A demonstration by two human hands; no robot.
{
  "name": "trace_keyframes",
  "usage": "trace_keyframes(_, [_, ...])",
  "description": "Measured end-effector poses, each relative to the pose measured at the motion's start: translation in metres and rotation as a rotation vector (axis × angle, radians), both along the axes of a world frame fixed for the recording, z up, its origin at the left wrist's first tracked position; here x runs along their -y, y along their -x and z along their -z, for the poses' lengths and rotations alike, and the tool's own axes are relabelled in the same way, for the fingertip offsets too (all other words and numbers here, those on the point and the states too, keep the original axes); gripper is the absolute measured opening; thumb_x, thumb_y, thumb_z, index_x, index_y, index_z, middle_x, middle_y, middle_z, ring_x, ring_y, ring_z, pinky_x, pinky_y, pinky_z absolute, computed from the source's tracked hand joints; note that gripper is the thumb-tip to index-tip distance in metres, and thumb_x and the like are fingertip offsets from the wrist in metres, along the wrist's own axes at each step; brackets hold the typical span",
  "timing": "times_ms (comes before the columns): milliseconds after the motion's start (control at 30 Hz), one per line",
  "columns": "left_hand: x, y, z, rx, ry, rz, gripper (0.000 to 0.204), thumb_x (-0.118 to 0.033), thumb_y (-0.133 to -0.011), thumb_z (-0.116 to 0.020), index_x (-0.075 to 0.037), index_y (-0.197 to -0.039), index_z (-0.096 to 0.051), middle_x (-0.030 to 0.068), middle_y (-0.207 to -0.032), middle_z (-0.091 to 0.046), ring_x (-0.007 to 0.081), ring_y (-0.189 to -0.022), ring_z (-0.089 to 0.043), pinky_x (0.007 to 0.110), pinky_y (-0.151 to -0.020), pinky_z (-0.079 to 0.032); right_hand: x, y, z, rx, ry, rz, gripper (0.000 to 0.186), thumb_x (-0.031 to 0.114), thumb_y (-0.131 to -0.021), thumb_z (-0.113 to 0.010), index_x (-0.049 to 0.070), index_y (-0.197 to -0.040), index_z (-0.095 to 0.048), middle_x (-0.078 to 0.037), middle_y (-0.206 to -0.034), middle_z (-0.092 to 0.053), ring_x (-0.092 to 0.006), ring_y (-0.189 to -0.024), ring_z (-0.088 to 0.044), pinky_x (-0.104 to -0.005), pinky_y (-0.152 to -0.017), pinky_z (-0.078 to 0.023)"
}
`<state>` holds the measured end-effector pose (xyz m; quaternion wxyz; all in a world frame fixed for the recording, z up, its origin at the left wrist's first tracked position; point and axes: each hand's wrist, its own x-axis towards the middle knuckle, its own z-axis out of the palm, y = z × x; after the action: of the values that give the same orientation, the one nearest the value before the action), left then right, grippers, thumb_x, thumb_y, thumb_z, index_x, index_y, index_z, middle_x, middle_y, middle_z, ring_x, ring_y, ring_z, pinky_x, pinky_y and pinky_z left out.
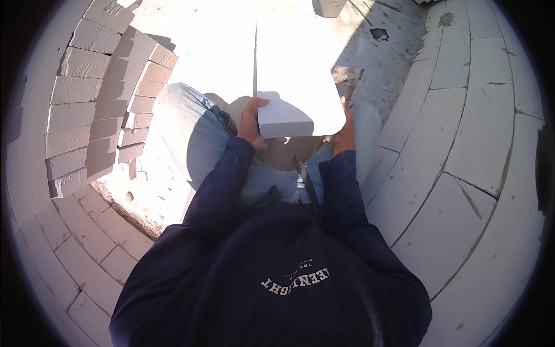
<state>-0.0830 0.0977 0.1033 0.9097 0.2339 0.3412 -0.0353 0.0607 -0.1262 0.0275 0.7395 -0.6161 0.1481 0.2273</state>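
Note:
A large white block (289, 113), which looks like a light concrete building block, is between my two hands above my lap. Sunlight washes out its far part, so its far edge cannot be made out. My left hand (251, 122) grips the near left side, thumb over the top face and fingers partly hidden underneath. On the opposite side, my right hand (345, 130) holds the near right edge, its fingers mostly out of sight. The block's near end, partly in shadow, faces me. My knees in pale jeans are spread on either side of it.
Stacked grey-white blocks (78, 92) stand in rows at the left. A wall of large pale blocks (462, 133) rises close on my right. A small dark square thing (379, 34) lies on the ground ahead, and a broken brownish piece (347, 76) sits beyond my right hand.

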Motion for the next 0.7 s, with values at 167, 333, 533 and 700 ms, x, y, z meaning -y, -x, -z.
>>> trace_keyframes(167, [-0.005, -0.005, 0.015, -0.043, -0.113, -0.063, 0.033, -0.034, -0.091, -0.068, -0.006, -0.109, -0.063, 0.0085, -0.094, -0.063, 0.0238, -0.086, -0.067, 0.042, -0.076, -0.057, -0.002, 0.000, 0.013, 0.027, -0.025, 0.009, 0.062, 0.046, -0.096, -0.073, -0.012, -0.114, -0.062, -0.014, -0.098, -0.071, -0.0204, -0.081, -0.070, -0.0347, -0.075, -0.057])
trace_keyframes(333, [0.005, 0.007, 0.040, 0.015, 0.067, -0.151, 0.033, -0.037, -0.091, -0.068, -0.008, -0.105, -0.063, 0.0059, -0.091, -0.063, 0.0234, -0.086, -0.067, 0.042, -0.078, -0.056, -0.003, -0.002, 0.001, 0.068, -0.105, -0.023, 0.050, 0.039, -0.103, -0.064, -0.008, -0.121, -0.060, -0.013, -0.103, -0.071, -0.0207, -0.085, -0.072, -0.0339, -0.075, -0.059])
trace_keyframes(533, [0.039, 0.003, 0.069, 0.029, 0.189, -0.301, 0.024, -0.041, -0.090, -0.067, -0.017, -0.094, -0.064, 0.0004, -0.083, -0.063, 0.0198, -0.078, -0.066, 0.040, -0.072, -0.054, 0.012, -0.016, 0.018, 0.038, -0.513, -0.079, 0.044, 0.040, -0.107, -0.057, -0.003, -0.115, -0.065, -0.011, -0.102, -0.072, -0.0211, -0.092, -0.071, -0.0366, -0.084, -0.059])
trace_keyframes(700, [0.042, -0.002, 0.054, -0.033, 0.159, -0.303, 0.024, -0.041, -0.090, -0.067, -0.017, -0.094, -0.064, -0.0003, -0.082, -0.063, 0.0185, -0.076, -0.065, 0.039, -0.072, -0.054, 0.014, -0.008, 0.020, -0.036, -0.520, -0.006, 0.045, 0.039, -0.107, -0.057, -0.004, -0.118, -0.065, -0.013, -0.107, -0.072, -0.0225, -0.095, -0.072, -0.0373, -0.085, -0.059])
